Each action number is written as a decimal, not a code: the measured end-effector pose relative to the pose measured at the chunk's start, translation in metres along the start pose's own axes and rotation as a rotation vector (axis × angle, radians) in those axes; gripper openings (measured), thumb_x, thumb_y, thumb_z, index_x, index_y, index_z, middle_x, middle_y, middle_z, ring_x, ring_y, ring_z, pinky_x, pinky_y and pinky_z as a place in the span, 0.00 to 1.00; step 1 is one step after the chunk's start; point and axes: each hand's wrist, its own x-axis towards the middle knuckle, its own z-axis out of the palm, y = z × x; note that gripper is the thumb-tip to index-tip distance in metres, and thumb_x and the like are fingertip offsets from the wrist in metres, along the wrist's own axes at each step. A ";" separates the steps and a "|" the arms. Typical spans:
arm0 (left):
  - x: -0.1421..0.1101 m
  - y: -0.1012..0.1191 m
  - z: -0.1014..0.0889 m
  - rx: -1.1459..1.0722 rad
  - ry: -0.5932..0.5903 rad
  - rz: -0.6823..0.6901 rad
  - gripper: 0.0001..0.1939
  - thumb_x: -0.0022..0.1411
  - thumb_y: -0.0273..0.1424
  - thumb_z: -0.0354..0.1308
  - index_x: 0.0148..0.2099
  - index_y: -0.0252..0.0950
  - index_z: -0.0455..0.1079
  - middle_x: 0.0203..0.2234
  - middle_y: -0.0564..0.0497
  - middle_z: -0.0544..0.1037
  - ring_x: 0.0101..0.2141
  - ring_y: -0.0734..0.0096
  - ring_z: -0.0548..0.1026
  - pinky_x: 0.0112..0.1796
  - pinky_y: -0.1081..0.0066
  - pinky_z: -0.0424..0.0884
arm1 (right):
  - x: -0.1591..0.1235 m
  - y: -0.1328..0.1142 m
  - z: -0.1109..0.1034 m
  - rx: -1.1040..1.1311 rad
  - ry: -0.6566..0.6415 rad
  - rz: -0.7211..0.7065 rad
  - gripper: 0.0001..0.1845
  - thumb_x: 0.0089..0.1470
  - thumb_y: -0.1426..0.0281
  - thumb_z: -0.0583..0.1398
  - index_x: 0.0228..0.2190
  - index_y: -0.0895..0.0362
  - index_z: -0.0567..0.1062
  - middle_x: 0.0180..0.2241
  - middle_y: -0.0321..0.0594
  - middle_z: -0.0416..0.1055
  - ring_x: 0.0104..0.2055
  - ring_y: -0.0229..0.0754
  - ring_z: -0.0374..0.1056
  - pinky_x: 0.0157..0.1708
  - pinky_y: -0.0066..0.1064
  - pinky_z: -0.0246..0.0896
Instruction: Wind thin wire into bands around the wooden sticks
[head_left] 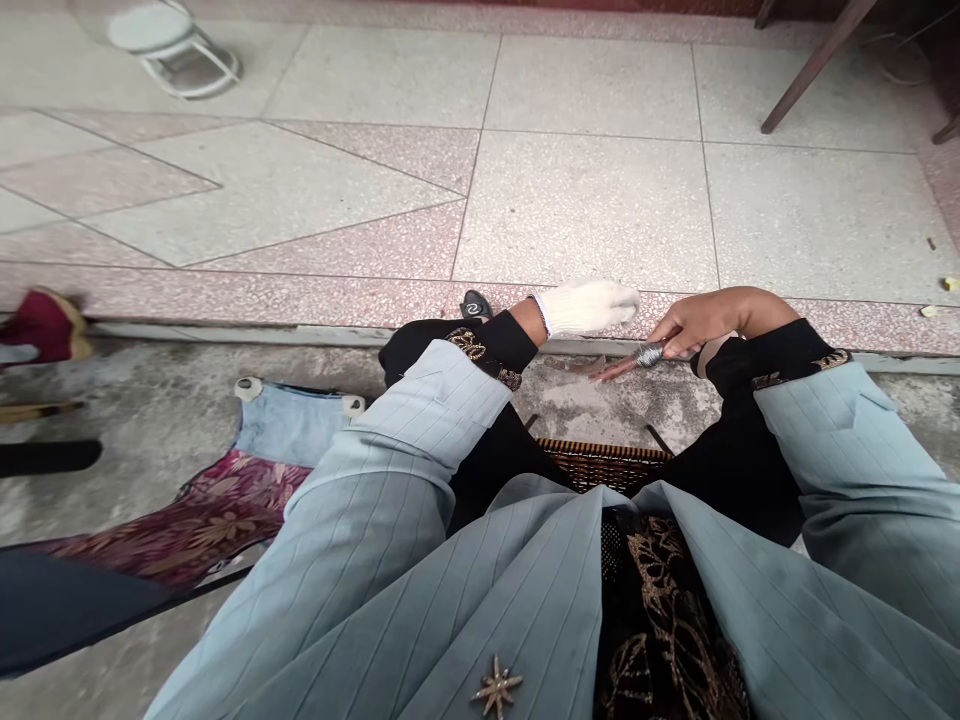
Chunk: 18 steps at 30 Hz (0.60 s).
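Our bare right hand [709, 318], the nearer, grips the wire-wound end of a brown stick [616, 369]. Its long axis slants leftward from our fingers and slightly toward us, free tip below our gloved left hand [589, 306], apart from it. Left fingers curl; we cannot tell whether they hold anything.

Arranged around the step [585, 220], with a stool [150, 28] on its left, a furniture leg [816, 68] on its right, a shoe [45, 322] by its front-left edge, a cloth [281, 425] before its left half and a woven seat [604, 463] before its right
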 end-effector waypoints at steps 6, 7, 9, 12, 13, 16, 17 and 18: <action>0.006 -0.003 0.004 -0.151 0.023 0.091 0.19 0.68 0.37 0.42 0.44 0.33 0.71 0.36 0.45 0.77 0.34 0.68 0.71 0.36 0.68 0.64 | -0.026 -0.001 -0.014 0.448 0.282 -0.190 0.19 0.51 0.55 0.66 0.38 0.56 0.81 0.25 0.37 0.70 0.27 0.37 0.61 0.29 0.32 0.58; 0.007 -0.003 0.007 -0.178 0.029 0.097 0.19 0.68 0.38 0.42 0.43 0.33 0.71 0.34 0.46 0.77 0.33 0.69 0.71 0.35 0.68 0.64 | -0.027 -0.004 -0.013 0.541 0.383 -0.220 0.18 0.52 0.55 0.65 0.37 0.56 0.80 0.25 0.37 0.68 0.26 0.36 0.60 0.27 0.31 0.57; 0.009 0.000 0.012 -0.234 0.023 0.098 0.18 0.67 0.38 0.43 0.41 0.34 0.72 0.30 0.49 0.76 0.31 0.70 0.70 0.35 0.69 0.65 | -0.025 -0.009 -0.008 0.688 0.536 -0.260 0.18 0.52 0.54 0.65 0.35 0.56 0.78 0.25 0.37 0.66 0.25 0.35 0.58 0.25 0.31 0.55; 0.009 0.004 0.016 -0.276 -0.006 0.063 0.17 0.65 0.37 0.46 0.41 0.36 0.74 0.30 0.49 0.78 0.31 0.70 0.71 0.35 0.68 0.66 | -0.014 -0.011 -0.003 0.760 0.669 -0.243 0.17 0.54 0.54 0.65 0.35 0.56 0.75 0.25 0.38 0.66 0.24 0.35 0.58 0.24 0.30 0.56; 0.009 0.006 0.017 -0.272 -0.012 0.050 0.16 0.64 0.37 0.47 0.41 0.36 0.75 0.31 0.48 0.79 0.32 0.69 0.72 0.36 0.68 0.66 | -0.009 -0.009 -0.003 0.744 0.700 -0.219 0.18 0.55 0.54 0.63 0.35 0.56 0.75 0.26 0.38 0.66 0.25 0.36 0.58 0.24 0.30 0.56; 0.007 0.006 0.019 -0.233 -0.014 0.021 0.15 0.62 0.34 0.49 0.44 0.39 0.77 0.34 0.47 0.80 0.35 0.65 0.75 0.37 0.65 0.67 | 0.005 0.000 -0.005 0.552 0.752 -0.093 0.20 0.57 0.54 0.61 0.39 0.59 0.77 0.26 0.41 0.69 0.26 0.37 0.61 0.26 0.32 0.58; 0.007 0.006 0.020 -0.212 -0.015 0.014 0.16 0.62 0.34 0.50 0.45 0.40 0.77 0.34 0.47 0.80 0.36 0.64 0.76 0.36 0.64 0.67 | 0.009 0.003 -0.005 0.432 0.754 -0.031 0.21 0.56 0.55 0.61 0.40 0.60 0.78 0.27 0.43 0.70 0.26 0.38 0.62 0.26 0.33 0.58; 0.006 0.005 0.021 -0.187 -0.021 0.008 0.16 0.61 0.34 0.50 0.46 0.41 0.77 0.34 0.47 0.80 0.36 0.62 0.76 0.36 0.63 0.67 | 0.012 0.005 -0.005 0.295 0.745 0.035 0.22 0.55 0.54 0.62 0.41 0.60 0.79 0.27 0.44 0.71 0.27 0.40 0.64 0.27 0.34 0.58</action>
